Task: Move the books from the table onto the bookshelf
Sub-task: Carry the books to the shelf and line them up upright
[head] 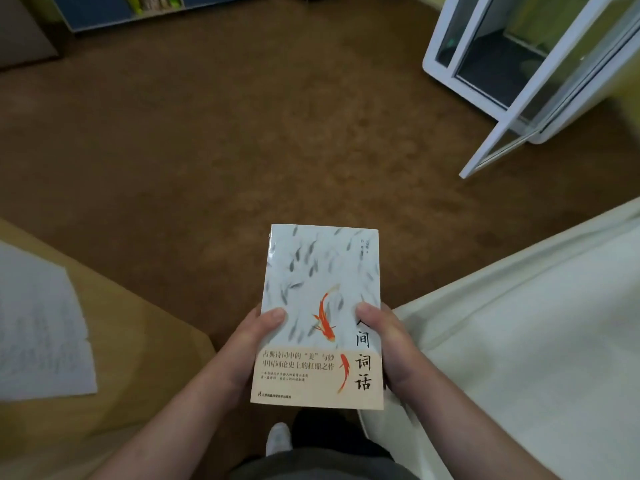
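Both hands — left hand (pixel 254 341), right hand (pixel 388 344) — are closed on the near end of the book (pixel 320 306), thumbs on its cover, its long axis pointing away across the carpet (pixel 242 133) toward the far bookshelf (pixel 104 15).

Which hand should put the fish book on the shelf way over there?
Probably the left hand. Both hands hold the book, but the bookshelf sits far ahead on the left, so that side looks nearer. The right hand would cross over.

Table (pixel 114 327): at my left, a sheet of paper (pixel 38 327) lying flat near its left edge.
Floor (pixel 242 133): brown carpet, my shoe (pixel 278 438) on it.
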Motion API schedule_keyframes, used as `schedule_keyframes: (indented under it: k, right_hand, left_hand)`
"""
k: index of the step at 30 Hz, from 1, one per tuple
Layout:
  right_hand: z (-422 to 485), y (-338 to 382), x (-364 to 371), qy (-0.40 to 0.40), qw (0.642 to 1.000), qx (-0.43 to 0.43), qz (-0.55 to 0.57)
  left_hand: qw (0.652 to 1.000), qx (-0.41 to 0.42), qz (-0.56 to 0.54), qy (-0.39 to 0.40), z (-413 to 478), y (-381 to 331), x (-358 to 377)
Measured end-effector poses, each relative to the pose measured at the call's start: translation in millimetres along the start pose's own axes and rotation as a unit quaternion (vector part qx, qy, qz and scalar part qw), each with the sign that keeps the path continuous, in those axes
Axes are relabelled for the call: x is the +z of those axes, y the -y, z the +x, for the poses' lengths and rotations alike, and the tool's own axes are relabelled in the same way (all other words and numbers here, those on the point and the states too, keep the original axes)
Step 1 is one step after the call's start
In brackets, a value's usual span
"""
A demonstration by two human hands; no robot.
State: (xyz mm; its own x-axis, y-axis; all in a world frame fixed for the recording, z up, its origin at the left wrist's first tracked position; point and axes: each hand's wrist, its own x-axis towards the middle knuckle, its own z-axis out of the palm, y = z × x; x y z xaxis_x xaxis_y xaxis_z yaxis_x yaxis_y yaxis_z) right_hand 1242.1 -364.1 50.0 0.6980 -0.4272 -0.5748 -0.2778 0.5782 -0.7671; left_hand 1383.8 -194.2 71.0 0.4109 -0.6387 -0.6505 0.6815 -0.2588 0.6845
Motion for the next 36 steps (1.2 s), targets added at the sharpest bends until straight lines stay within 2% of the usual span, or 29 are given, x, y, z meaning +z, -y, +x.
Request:
schedule_keyframes:
  k: [10,19,27,31,36]
  right_hand:
    - [80,61,-12,0.007,1.0,0.011,0.009]
    - [165,104,4,-0.003,0.999,0.04,-0.013]
    - [270,158,50,-0.028,0.996,0.082,-0.013]
    - [320,185,87,-0.021,0.996,0.091,-0.011]
    - [377,213,133,0.01,0.995,0.096,-0.026]
  left_hand:
    - [1.0,0.006,0.01,0.026,77,-64,16]
    - [0.999,-0.018,-0.002,0.032,166,-119,-13]
    - [0.998,-0.044,-0.015,0.049,256,-197,-66]
    - [0.996,-0.044,-0.051,0.06,288,-244,-95]
    - [0.997,-0.029,-0.068,0.029,310,-289,-133]
